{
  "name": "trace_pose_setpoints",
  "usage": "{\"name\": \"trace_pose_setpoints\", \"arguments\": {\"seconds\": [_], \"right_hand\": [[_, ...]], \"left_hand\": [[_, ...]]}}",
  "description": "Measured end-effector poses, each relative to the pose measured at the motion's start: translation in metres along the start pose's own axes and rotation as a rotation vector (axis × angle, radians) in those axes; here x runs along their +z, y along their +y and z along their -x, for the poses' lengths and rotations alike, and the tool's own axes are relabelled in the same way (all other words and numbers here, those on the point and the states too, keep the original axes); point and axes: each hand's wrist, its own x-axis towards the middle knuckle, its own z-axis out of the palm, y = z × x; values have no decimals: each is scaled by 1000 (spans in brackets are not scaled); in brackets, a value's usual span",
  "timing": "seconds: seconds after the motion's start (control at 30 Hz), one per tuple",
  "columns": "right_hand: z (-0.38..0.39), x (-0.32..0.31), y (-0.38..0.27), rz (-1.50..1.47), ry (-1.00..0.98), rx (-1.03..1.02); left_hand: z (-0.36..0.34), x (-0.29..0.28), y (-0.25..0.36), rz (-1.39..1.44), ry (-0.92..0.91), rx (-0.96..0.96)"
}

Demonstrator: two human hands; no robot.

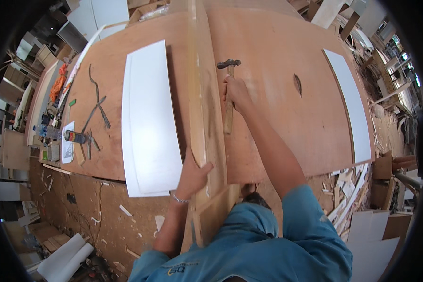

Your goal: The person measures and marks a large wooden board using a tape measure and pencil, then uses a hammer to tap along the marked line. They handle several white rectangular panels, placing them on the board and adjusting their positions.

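Note:
A long wooden panel [200, 108] stands on its edge and runs from my body away across the brown worktable [268, 141]. My left hand [193, 176] grips its near part, with the thumb over the top edge and the fingers on the left face, mostly hidden. To the right of the panel, my right hand [237, 92] is closed around the wooden handle of a hammer [229, 117]. The hammer's dark metal head lies beyond the fist, and the handle's end points back toward me. Left of the panel are white boards [150, 117], their near end overhanging the table edge.
Another white board [350, 103] lies along the table's right side, with a dark leaf-shaped piece [297, 85] nearer the middle. At left are a can [75, 137], pliers [94, 141], dark strips [98, 101] and a paper sheet [68, 145]. Offcuts [350, 192] litter the floor.

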Motion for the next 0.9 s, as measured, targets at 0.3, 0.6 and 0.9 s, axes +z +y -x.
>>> {"name": "trace_pose_setpoints", "arguments": {"seconds": [0.3,0.6,0.9], "right_hand": [[-157,52,-7,-229,124,-32],[-187,44,0,-243,10,43],[-182,42,4,-213,5,44]], "left_hand": [[0,2,2,-54,46,-80],[0,7,15,-88,37,-149],[0,13,13,-80,40,-120]]}}
